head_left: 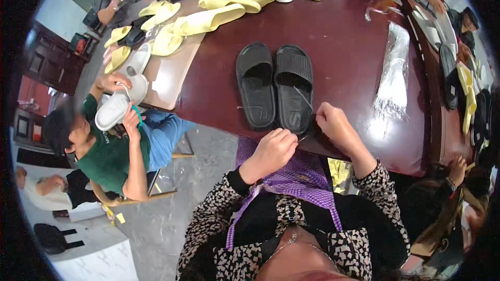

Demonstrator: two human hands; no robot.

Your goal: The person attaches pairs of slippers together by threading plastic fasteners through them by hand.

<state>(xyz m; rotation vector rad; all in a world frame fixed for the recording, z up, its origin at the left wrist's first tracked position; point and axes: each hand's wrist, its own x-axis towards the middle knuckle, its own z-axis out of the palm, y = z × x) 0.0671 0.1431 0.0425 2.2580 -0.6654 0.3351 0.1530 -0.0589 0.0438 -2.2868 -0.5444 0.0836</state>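
Right hand (337, 125) pinching thin tie (303, 99) over right black slide (294, 87) at table's (354, 41) near edge; left hand (271, 151) curled shut beside. Best kept taut, slides paired.

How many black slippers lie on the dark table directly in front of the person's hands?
2. The left black slipper and the right black slipper lie side by side, just beyond the left hand and right hand. More dark footwear lies farther away.
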